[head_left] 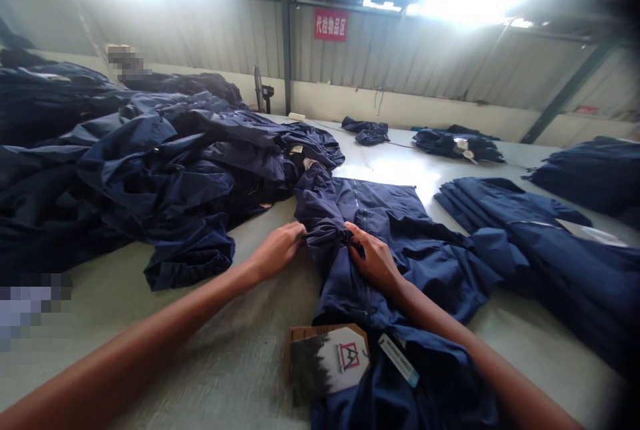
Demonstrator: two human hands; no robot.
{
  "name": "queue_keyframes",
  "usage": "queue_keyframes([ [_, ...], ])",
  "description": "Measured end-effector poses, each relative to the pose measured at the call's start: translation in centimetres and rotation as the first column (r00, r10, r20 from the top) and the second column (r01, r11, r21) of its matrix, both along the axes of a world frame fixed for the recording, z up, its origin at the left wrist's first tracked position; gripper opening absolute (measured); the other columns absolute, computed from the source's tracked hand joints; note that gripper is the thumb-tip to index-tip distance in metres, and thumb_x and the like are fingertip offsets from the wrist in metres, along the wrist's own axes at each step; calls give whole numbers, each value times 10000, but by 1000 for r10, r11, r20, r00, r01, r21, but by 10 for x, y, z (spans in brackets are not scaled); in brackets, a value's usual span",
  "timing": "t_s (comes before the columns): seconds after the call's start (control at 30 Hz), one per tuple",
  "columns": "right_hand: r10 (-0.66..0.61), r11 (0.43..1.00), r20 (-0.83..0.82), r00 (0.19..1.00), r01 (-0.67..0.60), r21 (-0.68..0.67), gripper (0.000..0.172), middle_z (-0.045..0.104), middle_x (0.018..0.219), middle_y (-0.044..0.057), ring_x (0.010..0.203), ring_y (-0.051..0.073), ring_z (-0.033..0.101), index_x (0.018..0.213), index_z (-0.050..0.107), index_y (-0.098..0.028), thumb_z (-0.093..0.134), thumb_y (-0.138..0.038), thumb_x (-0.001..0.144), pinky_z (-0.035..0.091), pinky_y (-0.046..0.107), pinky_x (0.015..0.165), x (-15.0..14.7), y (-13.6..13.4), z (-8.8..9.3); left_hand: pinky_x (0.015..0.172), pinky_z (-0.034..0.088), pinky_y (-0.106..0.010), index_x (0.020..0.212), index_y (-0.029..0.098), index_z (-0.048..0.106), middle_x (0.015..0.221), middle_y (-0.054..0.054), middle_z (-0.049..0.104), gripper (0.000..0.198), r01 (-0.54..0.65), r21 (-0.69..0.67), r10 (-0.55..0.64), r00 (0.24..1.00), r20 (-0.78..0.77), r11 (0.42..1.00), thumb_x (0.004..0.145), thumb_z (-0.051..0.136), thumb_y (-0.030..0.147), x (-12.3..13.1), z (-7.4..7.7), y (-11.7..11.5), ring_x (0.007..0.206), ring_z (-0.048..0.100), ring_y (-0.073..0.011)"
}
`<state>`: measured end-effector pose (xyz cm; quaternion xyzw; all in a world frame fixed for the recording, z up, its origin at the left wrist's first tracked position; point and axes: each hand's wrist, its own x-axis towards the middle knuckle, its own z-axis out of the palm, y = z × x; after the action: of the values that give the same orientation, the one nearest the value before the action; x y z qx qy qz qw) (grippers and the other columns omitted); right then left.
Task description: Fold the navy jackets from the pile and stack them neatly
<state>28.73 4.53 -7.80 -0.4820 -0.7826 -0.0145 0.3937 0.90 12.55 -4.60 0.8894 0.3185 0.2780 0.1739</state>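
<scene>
A navy blue jacket (pixel 395 230) lies spread on the table in front of me, its fabric bunched near the middle. My left hand (pixel 281 247) pinches the gathered cloth at the jacket's left side. On the other side of the bunch, my right hand (pixel 373 258) grips the same cloth, thumb and fingers closed on it. Toward me, a hang tag (pixel 330 360) with a red logo and a small white-and-teal label (pixel 399 359) rest at the jacket's near end.
A large heap of navy garments (pixel 165 150) covers the left side. Folded garments (pixel 540 230) are stacked at the right, with smaller bundles (pixel 457 143) farther back on the pale table (pixel 225 337). A fan (pixel 263 90) stands by the wall, below a red sign (pixel 331 25).
</scene>
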Motion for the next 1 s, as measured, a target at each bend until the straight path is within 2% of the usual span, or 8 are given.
queue_keyframes([
  [0.2, -36, 999, -53, 998, 34, -41, 673, 748, 1038, 57, 942, 248, 728, 1620, 371, -298, 532, -216, 972, 595, 444, 926, 7, 3, -4, 764, 504, -293, 911, 210, 662, 865, -38, 749, 188, -200, 0, 200, 978, 52, 980, 915, 475, 229, -54, 53, 41, 796, 687, -211],
  [0.33, -30, 998, -40, 999, 28, -56, 764, 736, 1045, 47, 934, 252, 731, 1663, 275, -305, 560, -224, 959, 605, 451, 918, 5, 3, -4, 778, 525, -262, 952, 204, 677, 892, -13, 752, 174, -210, -28, 212, 965, 153, 977, 917, 509, 233, -51, 69, 30, 820, 698, -185],
  [0.43, 17, 999, 42, 999, -16, -27, 707, 722, 1122, 72, 987, 271, 724, 1638, 354, -337, 550, -202, 972, 612, 452, 912, 1, 1, -1, 881, 559, -302, 1059, 211, 707, 1021, -43, 770, 195, 52, -67, -42, 988, 149, 996, 954, 548, 254, -23, 57, 0, 951, 727, -206],
  [0.57, 97, 992, 280, 955, -114, 46, 498, 696, 1141, 93, 991, 252, 685, 1441, 624, -335, 481, -131, 1010, 586, 415, 882, -2, 1, 2, 1080, 508, -355, 1262, 271, 709, 1281, -59, 738, 344, 373, -121, -376, 927, 0, 920, 975, 539, 189, 4, 35, -30, 1200, 688, -225],
  [0.67, 83, 989, 349, 933, -120, 84, 353, 687, 1108, 105, 937, 234, 650, 1250, 722, -262, 474, -137, 1033, 555, 385, 827, -1, 2, 1, 999, 557, -338, 1152, 242, 729, 1146, -50, 771, 290, 285, -160, -273, 957, 94, 945, 1013, 476, 217, 5, 26, -27, 1079, 731, -211],
  [0.8, 95, 989, 325, 941, -125, 72, 295, 681, 1082, 98, 926, 220, 634, 1191, 714, -243, 465, -164, 1052, 532, 364, 833, -1, 2, 1, 959, 590, -421, 1117, 195, 669, 1101, -96, 741, 250, -61, -97, 83, 968, 235, 993, 964, 594, 378, -6, 9, 0, 1020, 731, -263],
  [0.9, 119, 989, 291, 949, -139, 48, 299, 680, 1050, 85, 901, 214, 626, 1193, 707, -239, 461, -151, 1046, 522, 350, 820, -2, 1, 3, 1138, 483, -533, 1289, 169, 623, 1359, -187, 661, 565, -124, -40, 129, 978, 163, 991, 836, 734, 488, -13, -16, 19, 1286, 630, -367],
  [1.0, 142, 988, 259, 955, -151, 15, 297, 684, 1038, 80, 895, 213, 618, 1190, 706, -239, 470, -143, 1038, 516, 347, 819, -2, 2, 3, 1196, 431, -529, 1355, 169, 616, 1470, -213, 609, 652, -112, -92, 119, 989, 83, 989, 837, 709, 554, -16, -37, 26, 1384, 564, -400],
])
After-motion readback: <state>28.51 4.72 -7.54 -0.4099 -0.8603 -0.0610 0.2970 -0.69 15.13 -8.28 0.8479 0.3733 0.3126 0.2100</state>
